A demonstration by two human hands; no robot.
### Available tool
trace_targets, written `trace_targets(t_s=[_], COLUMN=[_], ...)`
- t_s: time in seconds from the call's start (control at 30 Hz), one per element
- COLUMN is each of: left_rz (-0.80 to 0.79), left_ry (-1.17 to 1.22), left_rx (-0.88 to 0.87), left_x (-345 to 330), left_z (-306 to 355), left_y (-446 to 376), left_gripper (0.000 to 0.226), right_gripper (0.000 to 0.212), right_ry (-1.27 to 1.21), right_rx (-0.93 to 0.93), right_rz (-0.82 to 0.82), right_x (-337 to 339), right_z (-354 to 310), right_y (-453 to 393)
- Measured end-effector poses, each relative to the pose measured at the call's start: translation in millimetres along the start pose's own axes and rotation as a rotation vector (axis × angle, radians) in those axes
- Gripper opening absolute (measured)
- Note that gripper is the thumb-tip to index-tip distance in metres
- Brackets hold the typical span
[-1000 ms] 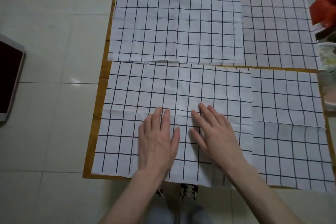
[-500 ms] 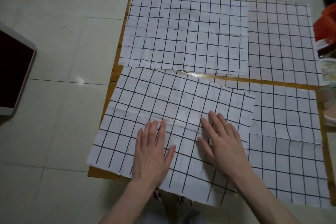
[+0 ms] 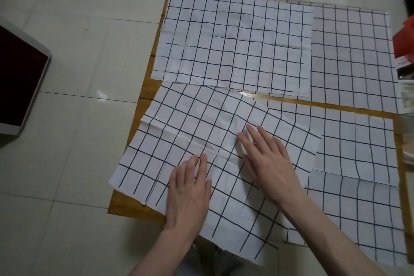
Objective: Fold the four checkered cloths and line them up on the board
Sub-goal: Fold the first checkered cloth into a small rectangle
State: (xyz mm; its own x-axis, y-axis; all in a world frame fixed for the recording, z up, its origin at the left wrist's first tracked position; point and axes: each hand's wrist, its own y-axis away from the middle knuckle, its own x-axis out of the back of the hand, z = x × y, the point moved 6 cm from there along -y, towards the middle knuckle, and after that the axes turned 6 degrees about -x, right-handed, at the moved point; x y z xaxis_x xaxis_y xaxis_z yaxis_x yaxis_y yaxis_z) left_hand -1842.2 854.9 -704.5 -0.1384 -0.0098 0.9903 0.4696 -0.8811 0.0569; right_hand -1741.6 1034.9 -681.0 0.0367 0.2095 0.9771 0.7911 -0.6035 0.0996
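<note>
On board (image 3: 132, 206): skewed near-left cloth (image 3: 201, 123) overhangs front edge, both palms flat.

left hand (image 3: 188, 188), right hand (image 3: 270, 163) | flat on skewed near-left cloth (image 3: 179, 132) | board (image 3: 132, 207)

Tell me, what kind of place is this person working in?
Probably a room in a home, not a workshop. The wooden board with the checkered cloths lies directly on a glossy tiled floor, with oddments along the right edge.

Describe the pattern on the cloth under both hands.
White with a black grid of thin lines, creased; the head view shows the cloth clearly.
</note>
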Motion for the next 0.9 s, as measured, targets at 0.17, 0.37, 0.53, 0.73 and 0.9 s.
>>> trace_targets(t_s=[0.17, 0.37, 0.53, 0.73, 0.9], left_rz=[0.064, 0.098, 0.148, 0.157, 0.241], left_ry=[0.112, 0.186, 0.26, 0.313, 0.353], left_rx=[0.087, 0.05, 0.058, 0.022, -0.118], left_x=[11.8, 21.7, 52.2, 99.0, 156.9], left_z=[-5.4, -13.4, -23.0, -47.9, -64.5], left_y=[3.1, 4.4, 2.7, -5.6, -29.3], left_gripper=[0.023, 0.006, 0.021, 0.007, 0.032], right_gripper=[0.07, 0.022, 0.011, 0.005, 0.008], right_ry=[0.024, 0.023, 0.035, 0.033, 0.057], right_rx=[0.195, 0.417, 0.492, 0.515, 0.508], right_rz=[-0.066, -0.05, 0.053, 0.084, 0.121], right_x=[1.7, 12.4, 29.9, 70.0, 117.9], right_z=[-18.2, -38.5, -52.4, -58.3, -48.8], right_y=[-38.0, -62.8, -65.3, -63.4, -73.5])
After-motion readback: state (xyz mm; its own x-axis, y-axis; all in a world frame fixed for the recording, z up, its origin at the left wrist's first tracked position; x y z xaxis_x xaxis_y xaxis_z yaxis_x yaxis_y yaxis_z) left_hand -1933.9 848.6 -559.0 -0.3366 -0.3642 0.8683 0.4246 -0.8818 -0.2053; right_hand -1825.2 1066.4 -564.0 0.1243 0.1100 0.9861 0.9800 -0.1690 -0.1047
